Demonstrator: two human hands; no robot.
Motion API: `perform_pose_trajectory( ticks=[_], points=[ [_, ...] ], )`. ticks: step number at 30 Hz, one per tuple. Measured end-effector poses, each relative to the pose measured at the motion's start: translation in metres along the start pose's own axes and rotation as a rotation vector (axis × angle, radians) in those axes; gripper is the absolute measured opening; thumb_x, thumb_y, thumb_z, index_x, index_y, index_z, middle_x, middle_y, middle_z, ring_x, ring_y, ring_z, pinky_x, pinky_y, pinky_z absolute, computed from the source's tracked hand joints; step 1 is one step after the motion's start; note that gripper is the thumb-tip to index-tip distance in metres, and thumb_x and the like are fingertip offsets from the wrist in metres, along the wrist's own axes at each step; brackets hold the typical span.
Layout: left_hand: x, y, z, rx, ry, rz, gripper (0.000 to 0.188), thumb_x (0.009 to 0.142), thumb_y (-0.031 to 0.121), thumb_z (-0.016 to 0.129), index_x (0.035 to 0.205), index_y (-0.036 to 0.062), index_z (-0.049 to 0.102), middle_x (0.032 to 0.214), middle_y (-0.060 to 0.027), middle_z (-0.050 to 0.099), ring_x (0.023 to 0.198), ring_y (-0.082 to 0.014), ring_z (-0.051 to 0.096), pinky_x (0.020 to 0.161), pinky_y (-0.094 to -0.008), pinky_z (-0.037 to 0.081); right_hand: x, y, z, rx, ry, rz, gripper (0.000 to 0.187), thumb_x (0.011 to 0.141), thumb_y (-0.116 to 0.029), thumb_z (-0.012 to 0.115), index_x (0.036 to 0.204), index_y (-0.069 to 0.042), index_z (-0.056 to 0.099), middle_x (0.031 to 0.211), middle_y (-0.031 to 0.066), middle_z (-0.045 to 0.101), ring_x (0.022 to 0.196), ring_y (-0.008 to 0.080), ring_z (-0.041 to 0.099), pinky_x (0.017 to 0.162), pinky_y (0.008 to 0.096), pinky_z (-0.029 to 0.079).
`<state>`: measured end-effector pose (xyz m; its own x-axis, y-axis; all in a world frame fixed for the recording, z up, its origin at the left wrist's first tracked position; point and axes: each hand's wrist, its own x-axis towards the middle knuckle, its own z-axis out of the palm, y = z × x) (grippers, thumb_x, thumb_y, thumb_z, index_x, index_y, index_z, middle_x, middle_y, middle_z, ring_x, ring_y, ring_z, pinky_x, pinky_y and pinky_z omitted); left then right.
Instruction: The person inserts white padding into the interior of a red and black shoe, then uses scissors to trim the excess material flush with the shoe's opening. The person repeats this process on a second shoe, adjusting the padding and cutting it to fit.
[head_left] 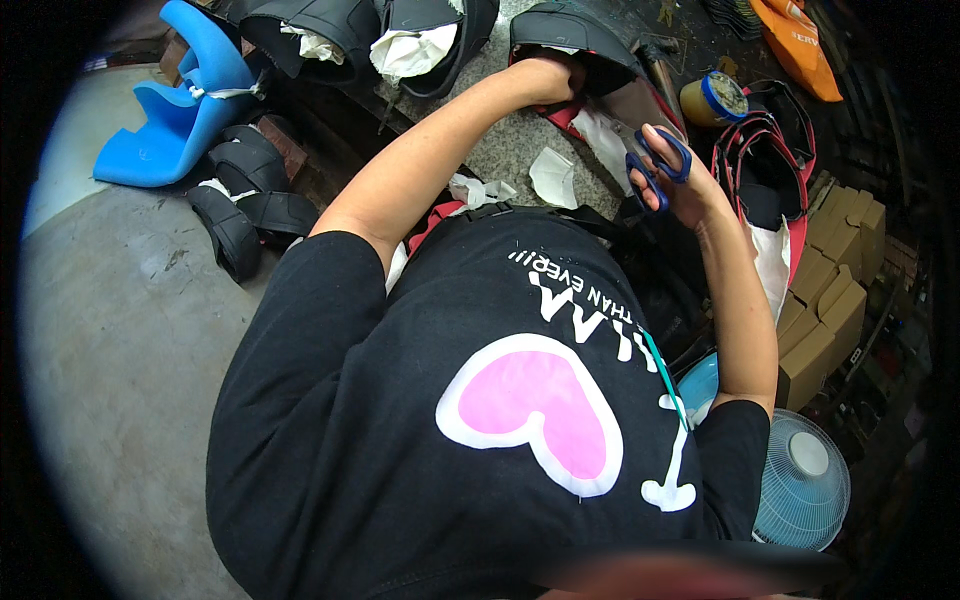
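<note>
My right hand (685, 190) is closed through the handles of a pair of scissors (655, 165) with dark blue grips. The blades point toward a black shoe upper (575, 35) with red edging and a pale lining. At the opening of that upper is my left hand (553, 78), gripping it, with most of its fingers hidden inside. A pale strip of lining (603, 137) hangs from the upper near the scissors. A loose white scrap (553, 178) lies on the speckled grey work surface (510, 145) below my left hand.
More black uppers (320, 35) with white stuffing stand at far left. A blue foam piece (180, 110) and black pieces (250, 185) lie left. To the right are a hammer (655, 60), a tub (712, 98), red-edged uppers (765, 160), cardboard boxes (825, 290) and a fan (805, 480).
</note>
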<state>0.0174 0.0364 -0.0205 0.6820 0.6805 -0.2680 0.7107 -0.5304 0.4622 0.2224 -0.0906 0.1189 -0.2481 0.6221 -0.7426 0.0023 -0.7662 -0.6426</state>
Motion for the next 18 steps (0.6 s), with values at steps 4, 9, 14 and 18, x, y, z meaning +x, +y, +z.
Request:
perform_pose_trajectory(
  ticks=[4, 9, 14, 18],
  points=[
    [0.001, -0.002, 0.002, -0.036, -0.006, -0.001, 0.031, 0.081, 0.027, 0.061, 0.106, 0.0115, 0.071, 0.107, -0.0194, 0.068, 0.094, -0.0361, 0.066, 0.084, -0.044, 0.052, -0.002, -0.004, -0.001, -0.029, -0.004, -0.01, 0.036, 0.092, -0.046, 0.064, 0.095, -0.014, 0.049, 0.067, 0.0068, 0.057, 0.047, 0.0148, 0.054, 0.04, 0.0258, 0.042],
    [-0.002, -0.001, 0.001, -0.021, 0.06, 0.026, 0.03, 0.081, 0.027, 0.061, 0.104, 0.0104, 0.072, 0.104, -0.0188, 0.069, 0.093, -0.0364, 0.066, 0.082, -0.0442, 0.052, -0.001, -0.008, 0.003, -0.022, 0.057, -0.011, 0.035, 0.093, -0.045, 0.065, 0.096, -0.014, 0.049, 0.068, 0.0059, 0.057, 0.049, 0.0137, 0.054, 0.04, 0.0245, 0.042],
    [-0.006, 0.0, -0.006, -0.005, 0.036, 0.093, 0.028, 0.082, 0.028, 0.061, 0.101, 0.0111, 0.073, 0.107, -0.0179, 0.069, 0.097, -0.0351, 0.066, 0.085, -0.0421, 0.052, 0.003, -0.013, 0.005, -0.086, 0.065, 0.001, 0.033, 0.094, -0.042, 0.064, 0.099, -0.013, 0.05, 0.067, 0.005, 0.057, 0.046, 0.0111, 0.051, 0.04, 0.0226, 0.041],
    [-0.008, -0.001, -0.006, -0.08, 0.07, 0.08, 0.035, 0.08, 0.02, 0.056, 0.106, 0.0029, 0.071, 0.109, -0.0242, 0.067, 0.099, -0.0366, 0.067, 0.086, -0.0434, 0.053, 0.004, -0.008, -0.001, -0.243, 0.042, -0.051, 0.031, 0.094, -0.038, 0.065, 0.1, -0.012, 0.048, 0.066, 0.0018, 0.053, 0.046, 0.0091, 0.05, 0.037, 0.022, 0.041]
  ],
)
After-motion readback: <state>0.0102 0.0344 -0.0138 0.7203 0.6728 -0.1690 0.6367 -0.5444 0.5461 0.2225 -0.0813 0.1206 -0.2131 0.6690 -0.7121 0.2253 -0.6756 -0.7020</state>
